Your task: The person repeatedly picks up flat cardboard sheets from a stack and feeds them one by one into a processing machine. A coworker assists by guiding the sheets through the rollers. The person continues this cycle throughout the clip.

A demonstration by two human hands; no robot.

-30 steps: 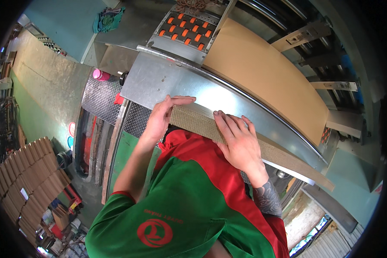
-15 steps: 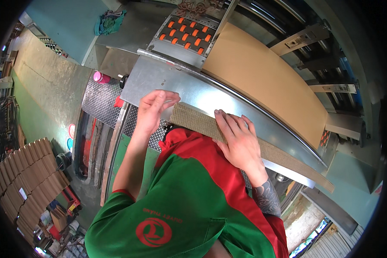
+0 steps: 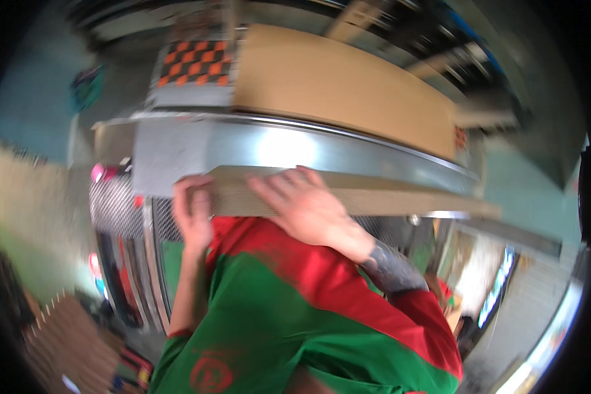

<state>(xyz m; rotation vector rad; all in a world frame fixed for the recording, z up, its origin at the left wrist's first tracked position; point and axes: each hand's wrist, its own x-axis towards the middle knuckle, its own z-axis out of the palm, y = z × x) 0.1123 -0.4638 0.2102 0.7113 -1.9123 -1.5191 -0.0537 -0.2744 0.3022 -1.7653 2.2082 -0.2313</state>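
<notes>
A long stack of brown corrugated cardboard sheets lies along the near edge of a metal table, its ribbed edges toward me. At the stack's left end is my left hand, fingers upright against the end and thumb apart; motion blurs it. My right hand lies flat across the stack's near face and top edge, fingers stretched out and pointing up-left. Neither hand is wrapped round the sheets. The underside of the stack is hidden by my green and red shirt.
Beyond a metal bar lies a large flat brown cardboard sheet, beside a panel of orange rollers. Machine beams stand at the far right. Stacked cardboard is on the floor at lower left. A pink object sits by the patterned metal plate.
My view has turned and blurred. My left hand has come against the stack's left end. My right hand has shifted left along the stack, and more of the stack's near face shows.
</notes>
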